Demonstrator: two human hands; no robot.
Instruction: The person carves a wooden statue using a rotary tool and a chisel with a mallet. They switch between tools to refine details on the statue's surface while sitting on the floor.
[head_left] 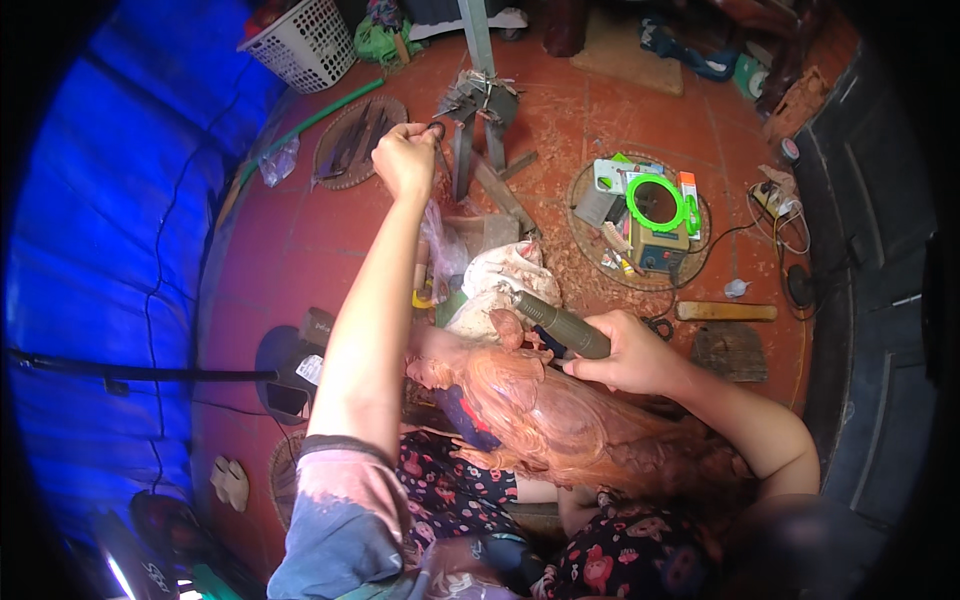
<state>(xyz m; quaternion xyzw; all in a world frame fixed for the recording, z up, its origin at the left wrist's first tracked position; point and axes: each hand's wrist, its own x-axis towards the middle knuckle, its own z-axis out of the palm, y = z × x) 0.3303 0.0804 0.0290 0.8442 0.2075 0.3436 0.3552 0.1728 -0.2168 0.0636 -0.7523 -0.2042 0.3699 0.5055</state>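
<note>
My right hand (632, 352) is closed around a thick olive-grey rotary handpiece (562, 325), its metal nose pointing up and left over a carving. That reddish-brown wood carving (560, 410) of a figure with flowing, grooved forms lies across my lap. My left hand (405, 162) is stretched far forward, fingers closed at a small dark round thing (437, 130); what it is I cannot make out. Just right of that hand stands a low wooden stand (480, 105) with chips on top. A white dusty cloth (512, 270) lies beyond the carving.
To the right sits a round woven tray (585, 240) with a control box (655, 250) and a green-rimmed round lens (657, 202). Another woven tray (335, 150) holds dark long tools. A white basket (305, 48) stands far left. Wood shavings and a wooden bar (727, 311) lie on the red floor.
</note>
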